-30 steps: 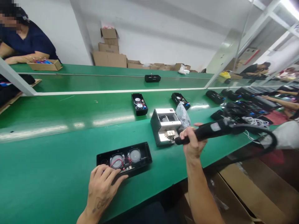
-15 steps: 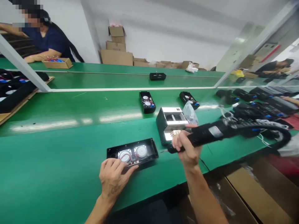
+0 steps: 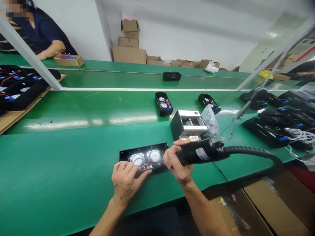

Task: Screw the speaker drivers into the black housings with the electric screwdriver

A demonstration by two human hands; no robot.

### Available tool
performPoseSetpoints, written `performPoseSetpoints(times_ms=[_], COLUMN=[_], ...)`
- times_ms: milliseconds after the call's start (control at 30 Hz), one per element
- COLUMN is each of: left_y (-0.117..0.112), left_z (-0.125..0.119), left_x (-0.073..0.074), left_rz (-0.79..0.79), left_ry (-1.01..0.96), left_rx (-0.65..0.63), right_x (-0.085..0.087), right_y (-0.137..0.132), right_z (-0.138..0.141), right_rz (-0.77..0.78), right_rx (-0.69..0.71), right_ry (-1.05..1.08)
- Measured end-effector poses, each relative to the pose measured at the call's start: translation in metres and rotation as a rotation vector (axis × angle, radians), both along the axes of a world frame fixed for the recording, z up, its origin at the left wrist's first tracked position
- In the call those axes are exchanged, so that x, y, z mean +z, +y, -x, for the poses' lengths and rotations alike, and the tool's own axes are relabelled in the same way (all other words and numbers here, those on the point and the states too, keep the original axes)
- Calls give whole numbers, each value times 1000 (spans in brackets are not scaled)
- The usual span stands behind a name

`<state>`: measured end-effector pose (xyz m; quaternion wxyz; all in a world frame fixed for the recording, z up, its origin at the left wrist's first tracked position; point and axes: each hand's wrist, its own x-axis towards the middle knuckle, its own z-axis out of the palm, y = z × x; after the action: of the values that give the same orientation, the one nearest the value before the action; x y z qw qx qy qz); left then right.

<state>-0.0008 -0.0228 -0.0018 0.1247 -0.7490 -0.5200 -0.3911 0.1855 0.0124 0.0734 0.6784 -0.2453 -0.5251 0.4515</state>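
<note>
"Since half a second ago, the person's right hand point(image 3: 178, 165) and the black powered driver point(image 3: 203, 154) are shifting leftward in the frame, leaving the front of the metal box point(image 3: 192, 129) and coming over the right end of the open black case point(image 3: 146, 156)."

"Where is that case lying?"

"It is lying on the green bench point(image 3: 73, 177), just below the centre of the frame. Its open side is facing up, and two round speakers point(image 3: 154, 157) are showing inside, with thin red wires beside them."

"How are the hands holding things?"

"The left hand point(image 3: 126, 178) is steadying the case: its grip is pinching the near wall, fingers reaching over the edge, thumb lying along the outside. The right hand's grip is wrapping round the driver, whose thick cable point(image 3: 248, 149) is trailing towards the right of the frame."

"Is the driver's tip touching the case?"

"I cannot tell; the right hand is hiding it."

"Which step seems to be under way?"

"Judging by the pose, the person is lining the driver up with the case's right end. The next move is probably calling for a firm left hand, keeping the case from sliding, while the right is tilting the driver steeper and seating its tip squarely, staying clear of the wires."
</note>
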Motion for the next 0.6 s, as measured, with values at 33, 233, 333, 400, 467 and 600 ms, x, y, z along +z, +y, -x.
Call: performPoseSetpoints(times_ms=[33, 233, 333, 400, 467, 600], left_y=[0, 0, 0, 0, 0, 0], left_z=[0, 0, 0, 0, 0, 0], left_x=[0, -1, -2, -3, -2, 0], left_rz=[-1, -3, -1, 0, -3, -9], left_ry=[1, -5, -6, -7, -9, -12], left_rx=[0, 1, 1, 2, -1, -5], right_x=[-1, -5, -5, -5, -4, -4], right_y=[0, 2, 1, 1, 1, 1], right_z=[1, 5, 5, 3, 2, 1], right_rz=[2, -5, -19, -17, -17, -33], right_rx=[0, 4, 22, 28, 24, 11], right_ry=[0, -10, -20, -27, -25, -16])
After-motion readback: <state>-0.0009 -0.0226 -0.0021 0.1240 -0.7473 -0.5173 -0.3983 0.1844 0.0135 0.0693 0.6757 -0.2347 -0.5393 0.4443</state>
